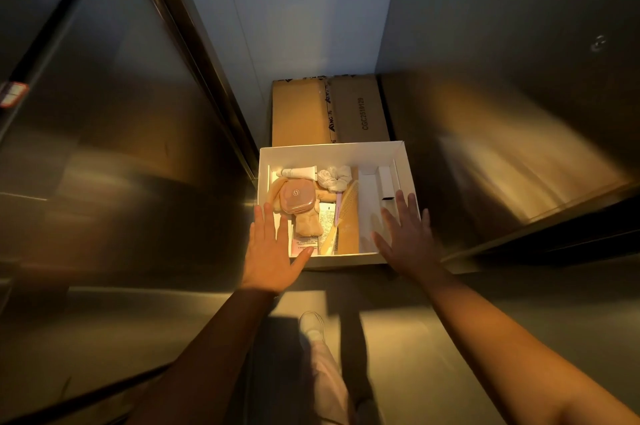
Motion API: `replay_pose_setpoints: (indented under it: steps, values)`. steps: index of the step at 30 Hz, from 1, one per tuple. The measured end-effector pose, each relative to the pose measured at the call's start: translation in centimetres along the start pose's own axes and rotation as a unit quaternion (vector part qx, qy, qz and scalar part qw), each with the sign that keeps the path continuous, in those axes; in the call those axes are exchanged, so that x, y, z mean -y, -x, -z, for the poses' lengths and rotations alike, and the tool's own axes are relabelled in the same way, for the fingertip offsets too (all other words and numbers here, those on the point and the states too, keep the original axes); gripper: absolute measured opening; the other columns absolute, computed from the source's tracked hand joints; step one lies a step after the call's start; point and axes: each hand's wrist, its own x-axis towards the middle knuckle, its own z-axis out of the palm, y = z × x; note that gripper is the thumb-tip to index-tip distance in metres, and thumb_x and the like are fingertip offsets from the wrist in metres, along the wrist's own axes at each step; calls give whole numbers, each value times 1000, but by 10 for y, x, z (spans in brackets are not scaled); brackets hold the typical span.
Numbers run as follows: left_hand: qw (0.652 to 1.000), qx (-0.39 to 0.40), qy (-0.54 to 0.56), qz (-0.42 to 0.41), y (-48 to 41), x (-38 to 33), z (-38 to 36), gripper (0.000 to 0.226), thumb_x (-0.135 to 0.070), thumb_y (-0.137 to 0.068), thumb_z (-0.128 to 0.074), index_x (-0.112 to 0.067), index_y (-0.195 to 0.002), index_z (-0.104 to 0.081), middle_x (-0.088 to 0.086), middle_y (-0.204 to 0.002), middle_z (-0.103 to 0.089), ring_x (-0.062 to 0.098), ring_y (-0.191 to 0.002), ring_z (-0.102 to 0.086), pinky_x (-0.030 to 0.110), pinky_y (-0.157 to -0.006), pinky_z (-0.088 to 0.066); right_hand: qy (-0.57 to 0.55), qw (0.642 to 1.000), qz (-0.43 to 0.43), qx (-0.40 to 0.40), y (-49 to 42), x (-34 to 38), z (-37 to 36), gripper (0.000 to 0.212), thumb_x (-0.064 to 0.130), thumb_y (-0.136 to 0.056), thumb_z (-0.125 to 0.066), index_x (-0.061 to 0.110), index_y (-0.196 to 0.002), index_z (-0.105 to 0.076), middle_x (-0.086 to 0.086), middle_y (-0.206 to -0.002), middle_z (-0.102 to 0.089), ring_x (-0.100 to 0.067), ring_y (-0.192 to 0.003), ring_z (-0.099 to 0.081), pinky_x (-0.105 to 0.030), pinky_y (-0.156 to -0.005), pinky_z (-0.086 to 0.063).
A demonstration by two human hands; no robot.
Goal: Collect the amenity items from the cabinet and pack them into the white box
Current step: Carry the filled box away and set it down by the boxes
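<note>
The white box point(332, 149) lies open below me, between two steel cabinet fronts. Inside it are a pink compact case point(297, 196) on a beige cloth item point(306, 227), a small white tube point(299, 171), a white scrunchie point(335, 178), a wooden comb point(341, 216) and small white cartons point(384, 182). My left hand point(272, 251) hovers flat with straight fingers over the box's near left corner. Over the near right corner, my right hand point(407, 237) is spread the same way. Neither hand holds anything.
A brown cardboard carton point(329, 111) lies just beyond the white box against the pale wall. Steel cabinet doors point(114, 133) flank the narrow gap on both sides. A shoe and trouser leg point(313, 327) show below the box.
</note>
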Motion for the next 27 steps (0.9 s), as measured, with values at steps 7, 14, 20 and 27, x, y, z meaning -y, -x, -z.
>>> replay_pose_setpoints:
  steps: [7,14,20,27]
  values:
    - [999,-31,19,19,-17,0,-2,89,-67,-84,-19,-5,-147,-11,21,-153,7,28,-136,19,39,-111,4,14,1000,-6,-14,-18,0,3,71,59,-86,-9,23,-147,-15,-8,-155,10,-26,-140,16,-48,-112,5]
    - [998,-48,23,31,-46,3,-1,89,-66,-85,-26,-7,-148,-3,17,-154,8,25,-136,20,37,-110,6,-22,998,-17,-50,-51,-3,10,73,56,-91,-29,15,-147,-7,-10,-154,14,-24,-138,20,-44,-112,5]
    - [998,-54,24,36,-68,6,1,90,-69,-83,-20,-8,-148,-2,16,-154,10,26,-138,19,38,-111,6,7,999,-15,-40,-79,-6,15,72,57,-91,-23,16,-147,-7,-10,-154,15,-25,-136,24,-44,-112,6]
    - [998,-54,23,34,-94,8,7,91,-69,-83,-18,-8,-147,0,16,-154,10,28,-140,15,37,-110,6,0,999,-14,-48,-102,-7,22,72,57,-90,-19,14,-147,-9,-12,-154,13,-26,-139,18,-41,-112,5]
